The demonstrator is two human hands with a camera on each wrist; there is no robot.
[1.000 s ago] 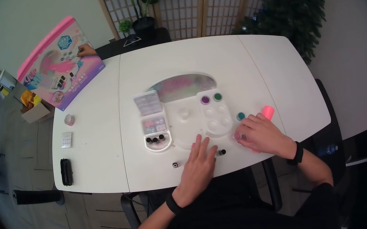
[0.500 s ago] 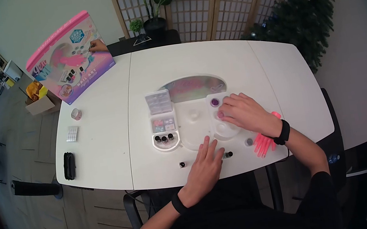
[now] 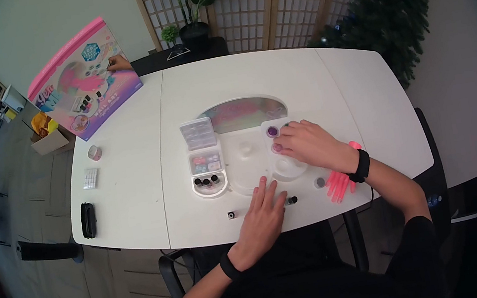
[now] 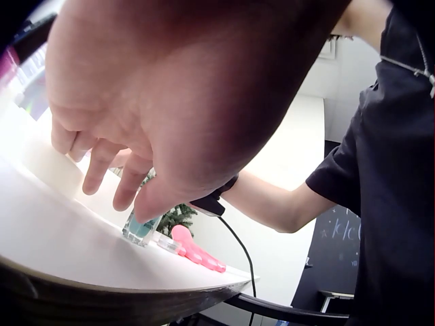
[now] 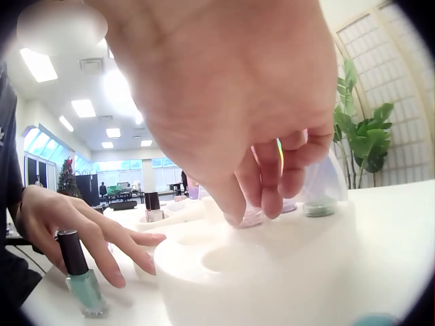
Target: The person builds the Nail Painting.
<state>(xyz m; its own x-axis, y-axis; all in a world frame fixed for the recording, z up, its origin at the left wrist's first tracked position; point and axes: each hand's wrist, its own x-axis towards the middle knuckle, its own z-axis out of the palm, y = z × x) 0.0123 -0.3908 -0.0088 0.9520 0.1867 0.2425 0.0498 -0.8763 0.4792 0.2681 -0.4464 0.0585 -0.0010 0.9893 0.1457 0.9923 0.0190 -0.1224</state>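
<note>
My right hand is over the round-welled holder at the right side of a white nail-art station. Its thumb and fingertips pinch a small pink pot at one of the wells. Beside it sit a purple pot and a green pot. My left hand lies with fingers extended, fingertips right at the station's front edge. Close to that hand stands a teal nail polish bottle with a black cap. A small black-and-white bottle is to its left.
A pink model hand and a grey pot lie at the right. The station's left side holds several black-capped bottles and an open-lidded bead case. Far left are a product box, a jar and a black case.
My right hand has moved left from near the pink model hand to the holder, bringing the pink pot to a well. The left hand stays in about the same place.
</note>
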